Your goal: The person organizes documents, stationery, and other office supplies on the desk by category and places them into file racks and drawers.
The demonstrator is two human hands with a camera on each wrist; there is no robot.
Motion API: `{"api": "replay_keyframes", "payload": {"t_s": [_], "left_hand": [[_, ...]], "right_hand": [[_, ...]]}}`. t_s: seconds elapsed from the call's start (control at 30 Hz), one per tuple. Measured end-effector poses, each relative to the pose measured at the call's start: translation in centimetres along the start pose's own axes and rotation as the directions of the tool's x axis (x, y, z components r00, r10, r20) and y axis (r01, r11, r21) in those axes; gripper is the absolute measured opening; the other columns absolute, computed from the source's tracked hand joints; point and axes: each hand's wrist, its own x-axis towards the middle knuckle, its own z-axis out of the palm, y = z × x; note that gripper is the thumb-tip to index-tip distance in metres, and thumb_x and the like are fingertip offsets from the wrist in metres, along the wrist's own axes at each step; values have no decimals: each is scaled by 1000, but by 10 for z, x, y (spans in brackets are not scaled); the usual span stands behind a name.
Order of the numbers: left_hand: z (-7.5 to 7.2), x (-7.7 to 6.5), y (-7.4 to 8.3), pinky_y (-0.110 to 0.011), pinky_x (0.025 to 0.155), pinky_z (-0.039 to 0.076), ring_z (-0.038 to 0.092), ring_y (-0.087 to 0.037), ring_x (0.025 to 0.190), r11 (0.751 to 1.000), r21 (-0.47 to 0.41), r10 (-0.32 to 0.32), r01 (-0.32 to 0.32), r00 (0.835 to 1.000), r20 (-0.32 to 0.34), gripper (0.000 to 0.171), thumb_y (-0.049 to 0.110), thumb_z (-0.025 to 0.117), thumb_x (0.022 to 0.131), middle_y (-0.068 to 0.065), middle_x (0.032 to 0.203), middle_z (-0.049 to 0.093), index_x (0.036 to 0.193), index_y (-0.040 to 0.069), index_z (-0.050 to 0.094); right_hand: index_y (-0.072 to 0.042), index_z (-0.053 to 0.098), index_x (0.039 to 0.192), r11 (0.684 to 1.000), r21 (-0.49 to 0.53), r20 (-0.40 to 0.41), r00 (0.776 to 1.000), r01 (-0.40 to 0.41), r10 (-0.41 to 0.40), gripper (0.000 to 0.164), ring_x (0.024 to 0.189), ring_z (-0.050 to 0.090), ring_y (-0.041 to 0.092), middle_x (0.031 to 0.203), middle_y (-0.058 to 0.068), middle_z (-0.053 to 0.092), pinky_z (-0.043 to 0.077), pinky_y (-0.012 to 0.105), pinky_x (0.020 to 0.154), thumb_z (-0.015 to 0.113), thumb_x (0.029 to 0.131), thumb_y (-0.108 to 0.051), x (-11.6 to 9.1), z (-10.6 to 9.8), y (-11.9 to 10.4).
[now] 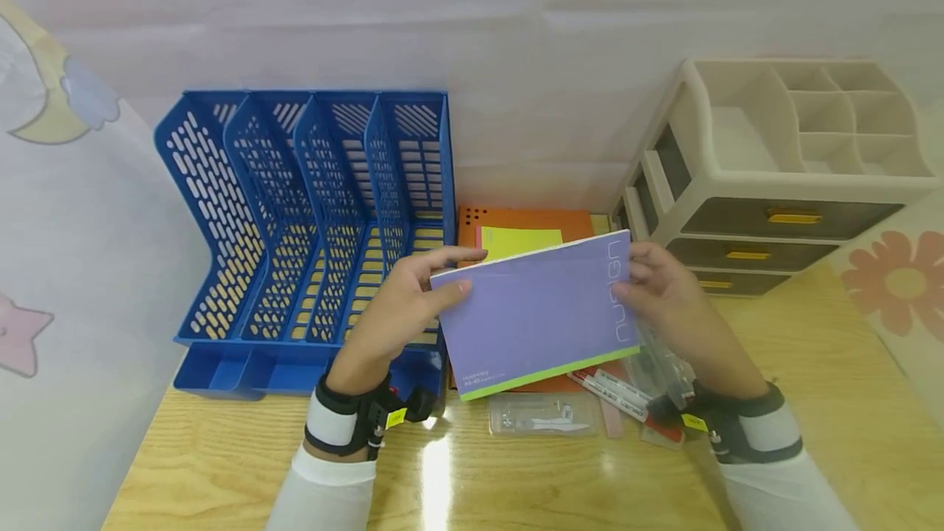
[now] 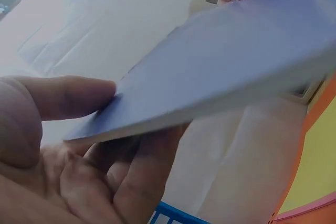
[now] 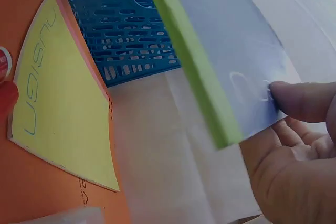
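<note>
We hold a slim purple paper notebook with a lime-green spine point(image 1: 542, 310) in both hands, raised above the table between the rack and the organizer. The left grip point(image 1: 401, 301) is closed on one short end, thumb on the cover and fingers beneath; the right grip point(image 1: 671, 301) pinches the opposite end in the same manner. The cover faces us, tilted, with the spine edge lowest.

We judge the step in hand to be the two-handed handling of this notebook. The next move, in our estimate, calls for maintaining support at both ends until a landing place is chosen. Should that be a slot of the blue perforated plastic file rack point(image 1: 295, 343), the notebook must be turned on edge to pass between the dividers. None of the rack's four slots shows a notebook.

Below the held item, a yellow notebook with a pink spine point(image 1: 519, 242) lies on an orange flat item with punched holes point(image 1: 575, 222). Nearer us are a clear plastic instrument case point(image 1: 542, 415) and red-and-white markers point(image 1: 619, 400).

The table point(image 1: 221, 449) is light wood-grain, with a bright reflection near its front. A cream plastic desktop organizer with grey drawers point(image 1: 811, 184) stands at right. A creased pale backdrop point(image 1: 516, 47), printed with cartoon shapes, encloses the work area.
</note>
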Motion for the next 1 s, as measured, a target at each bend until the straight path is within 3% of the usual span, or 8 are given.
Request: {"api": "replay_keyframes", "payload": {"t_s": [0.13,0.23,0.37,0.47,0.6,0.77,0.9,1.0], "left_hand": [[-3,-1,1,-35,81,63,73,-19,97,982,-182,49,-56,998,-41,47,4,55,102,-23,124,68,149,-1,48],[-4,-2,2,-29,81,61,70,-14,98,937,-339,75,-82,997,-34,50,3,52,101,-10,119,71,149,-4,43],[-1,-3,0,-27,79,60,69,-13,97,846,-515,156,-137,988,-7,58,19,59,102,1,115,72,151,-3,38],[3,-1,-4,-27,86,59,66,-13,104,787,-581,259,-207,966,7,86,47,67,98,1,124,68,156,-3,28],[15,2,-6,-35,104,51,55,-16,123,761,-592,340,-264,940,18,113,66,70,88,-3,144,53,162,1,16],[32,4,-6,-43,111,49,52,-20,134,722,-632,339,-282,940,-33,104,49,77,91,-7,154,45,164,7,17],[45,6,-8,-39,104,55,62,-19,123,659,-687,328,-306,939,-103,68,18,68,100,-4,139,58,156,9,32],[54,5,-9,-37,101,57,66,-17,117,657,-685,287,-316,944,-160,46,-2,52,102,-1,129,64,145,11,43]], "right_hand": [[-16,52,125,984,177,-35,999,-6,12,30,89,74,14,112,-4,74,65,35,70,58,102,2,0,2,-2],[-14,52,126,944,328,-30,999,42,-34,31,92,74,15,113,0,73,65,34,73,55,102,6,1,4,-1],[-9,52,129,844,518,-44,990,140,-137,38,99,73,15,115,4,72,63,31,81,45,101,16,3,8,4],[-5,51,133,742,640,-78,977,202,-198,45,105,72,18,118,8,70,62,31,88,38,100,22,5,13,6],[-1,48,136,601,761,-99,959,246,-267,48,109,72,23,122,13,69,61,34,92,33,98,25,7,21,6],[-1,49,135,548,787,-154,951,282,-268,46,108,73,25,122,14,69,61,37,92,34,99,24,8,27,7],[-1,48,135,545,784,-202,953,296,-227,44,108,73,26,120,15,69,61,37,92,36,100,22,6,31,6],[-4,47,138,583,760,-203,958,285,-204,47,113,72,24,124,12,68,60,36,95,37,99,22,4,35,6]]}}
